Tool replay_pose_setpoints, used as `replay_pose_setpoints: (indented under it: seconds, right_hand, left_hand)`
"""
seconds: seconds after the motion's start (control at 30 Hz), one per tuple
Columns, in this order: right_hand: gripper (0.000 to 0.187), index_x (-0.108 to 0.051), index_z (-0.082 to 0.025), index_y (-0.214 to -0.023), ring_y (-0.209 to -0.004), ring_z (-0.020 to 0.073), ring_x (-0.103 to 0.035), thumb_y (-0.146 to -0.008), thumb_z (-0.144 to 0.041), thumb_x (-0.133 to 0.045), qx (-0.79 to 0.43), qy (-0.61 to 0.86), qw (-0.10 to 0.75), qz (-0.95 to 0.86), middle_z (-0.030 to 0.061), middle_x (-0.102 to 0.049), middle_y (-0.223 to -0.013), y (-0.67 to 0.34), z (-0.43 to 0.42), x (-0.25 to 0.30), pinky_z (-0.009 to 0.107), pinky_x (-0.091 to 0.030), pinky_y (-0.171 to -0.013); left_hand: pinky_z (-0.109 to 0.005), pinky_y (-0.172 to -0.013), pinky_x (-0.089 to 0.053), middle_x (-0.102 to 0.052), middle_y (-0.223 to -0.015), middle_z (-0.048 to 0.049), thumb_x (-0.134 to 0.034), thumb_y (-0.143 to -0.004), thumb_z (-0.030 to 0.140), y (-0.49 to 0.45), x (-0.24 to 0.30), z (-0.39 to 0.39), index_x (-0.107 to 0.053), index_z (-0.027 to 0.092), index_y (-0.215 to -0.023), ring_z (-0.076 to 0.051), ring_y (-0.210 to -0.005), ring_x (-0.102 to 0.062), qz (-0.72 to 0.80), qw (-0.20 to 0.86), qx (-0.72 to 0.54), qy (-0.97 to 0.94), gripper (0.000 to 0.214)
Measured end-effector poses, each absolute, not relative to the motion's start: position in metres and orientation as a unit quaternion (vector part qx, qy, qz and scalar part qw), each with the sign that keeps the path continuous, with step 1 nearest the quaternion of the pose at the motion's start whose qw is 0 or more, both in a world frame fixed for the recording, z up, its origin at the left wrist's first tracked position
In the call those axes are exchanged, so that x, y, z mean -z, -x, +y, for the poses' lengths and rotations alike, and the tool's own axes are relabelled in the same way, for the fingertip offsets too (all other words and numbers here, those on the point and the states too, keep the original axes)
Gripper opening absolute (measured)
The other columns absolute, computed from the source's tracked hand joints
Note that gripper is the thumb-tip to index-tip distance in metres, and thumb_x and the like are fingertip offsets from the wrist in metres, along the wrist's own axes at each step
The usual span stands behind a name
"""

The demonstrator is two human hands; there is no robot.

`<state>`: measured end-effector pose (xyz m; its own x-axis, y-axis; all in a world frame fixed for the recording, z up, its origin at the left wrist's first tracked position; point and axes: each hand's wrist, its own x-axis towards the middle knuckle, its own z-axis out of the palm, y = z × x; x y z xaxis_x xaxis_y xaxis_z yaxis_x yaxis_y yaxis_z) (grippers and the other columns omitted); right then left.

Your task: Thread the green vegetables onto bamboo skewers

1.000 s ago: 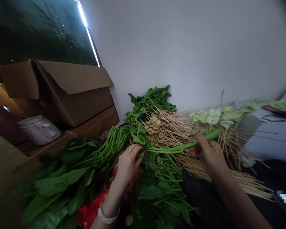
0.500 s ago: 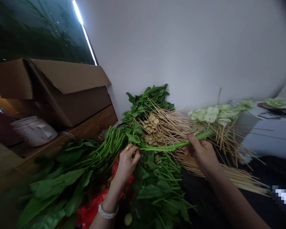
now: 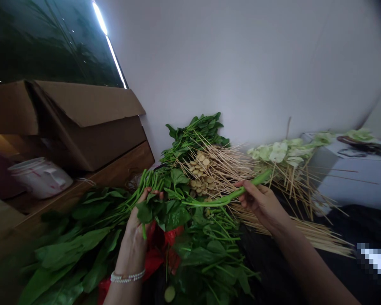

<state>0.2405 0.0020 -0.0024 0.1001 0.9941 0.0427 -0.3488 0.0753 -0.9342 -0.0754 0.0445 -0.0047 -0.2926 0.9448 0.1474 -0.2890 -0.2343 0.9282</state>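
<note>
My right hand (image 3: pixel 264 206) pinches a thick green vegetable stalk (image 3: pixel 220 201) between thumb and fingers, its cut end pointing up to the right. The stalk reaches left toward dark green leaves (image 3: pixel 177 215). Around those leaves curls my left hand (image 3: pixel 139 211), with a bracelet at the wrist; the leaves partly cover its fingers. Whether leaves and stalk are one piece is hard to tell. Just left of that hand lies a bundle of long green stems (image 3: pixel 127 208). Below both hands spreads a pile of leafy greens (image 3: pixel 209 250).
Behind the hands lie skewers with pale round slices (image 3: pixel 200 163) and more greens (image 3: pixel 197 131) against the wall. Bare skewers (image 3: pixel 317 237) and skewered cabbage pieces (image 3: pixel 277 151) are on the right. A red plastic bag (image 3: pixel 154 258), cardboard box (image 3: pixel 111 140) and white mug (image 3: pixel 41 178) are left.
My left hand has moved left from the thin end of the stalk and now has leaves in it. My right hand has shifted slightly left, still holding the stalk.
</note>
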Motion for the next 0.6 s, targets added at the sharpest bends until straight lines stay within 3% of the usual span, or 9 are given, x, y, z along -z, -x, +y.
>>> replay_pose_setpoints:
  seconds: [0.1, 0.17, 0.27, 0.4, 0.5, 0.6]
  right_hand:
    - [0.042, -0.072, -0.015, -0.078, -0.044, 0.0108, -0.058, -0.062, -0.053, -0.080, -0.552, 0.414, 0.603, -0.401, 0.0019, -0.066, -0.056, -0.236, -0.001, 0.001, 0.020, -0.043, -0.040]
    - [0.042, -0.071, -0.014, -0.078, -0.044, 0.0113, -0.059, -0.061, -0.052, -0.081, -0.558, 0.406, 0.600, -0.404, 0.0030, -0.068, -0.057, -0.233, -0.002, 0.001, 0.019, -0.043, -0.039]
    - [0.042, -0.071, -0.013, -0.079, -0.045, 0.0124, -0.061, -0.061, -0.050, -0.082, -0.566, 0.398, 0.596, -0.408, 0.0044, -0.069, -0.058, -0.226, -0.003, 0.004, 0.019, -0.044, -0.038]
    - [0.043, -0.070, -0.013, -0.077, -0.046, 0.0148, -0.064, -0.061, -0.052, -0.081, -0.561, 0.404, 0.594, -0.410, 0.0058, -0.070, -0.060, -0.218, -0.006, 0.006, 0.020, -0.045, -0.037]
    - [0.044, -0.069, -0.013, -0.074, -0.046, 0.0153, -0.064, -0.062, -0.054, -0.080, -0.551, 0.413, 0.592, -0.419, 0.0065, -0.070, -0.060, -0.213, -0.009, 0.005, 0.020, -0.045, -0.037]
    - [0.044, -0.067, -0.013, -0.071, -0.045, 0.0148, -0.064, -0.064, -0.056, -0.077, -0.543, 0.414, 0.582, -0.442, 0.0065, -0.070, -0.059, -0.210, -0.010, 0.005, 0.020, -0.045, -0.036]
  left_hand:
    - [-0.013, -0.038, -0.038, -0.047, -0.061, 0.0051, -0.062, -0.084, 0.030, 0.069, -0.010, 0.039, -0.048, 0.019, -0.073, -0.004, -0.043, -0.041, 0.366, 0.530, -0.679, -0.352, 0.022]
    - [-0.012, -0.037, -0.032, -0.046, -0.060, 0.0072, -0.066, -0.082, 0.036, 0.059, -0.018, 0.028, -0.051, 0.020, -0.080, -0.004, -0.042, -0.039, 0.350, 0.517, -0.680, -0.384, 0.022]
    - [-0.015, -0.050, -0.043, -0.056, -0.068, 0.0066, -0.074, -0.077, 0.029, 0.032, -0.022, 0.003, -0.058, 0.024, -0.105, -0.006, -0.053, -0.051, 0.429, 0.369, -0.613, -0.552, 0.033]
    - [-0.027, -0.073, -0.052, -0.066, -0.083, -0.0015, -0.075, -0.077, 0.025, -0.004, -0.007, -0.016, -0.066, 0.022, -0.103, -0.015, -0.077, -0.064, 0.413, 0.124, -0.471, -0.769, 0.028]
    - [-0.030, -0.077, -0.053, -0.066, -0.096, -0.0071, -0.068, -0.083, 0.023, -0.014, 0.007, -0.013, -0.068, 0.021, -0.105, -0.018, -0.086, -0.065, 0.358, 0.000, -0.438, -0.824, 0.022]
    - [-0.029, -0.074, -0.054, -0.067, -0.091, -0.0066, -0.061, -0.087, 0.017, -0.011, 0.015, -0.008, -0.067, 0.021, -0.107, -0.018, -0.084, -0.064, 0.337, -0.064, -0.429, -0.836, 0.021]
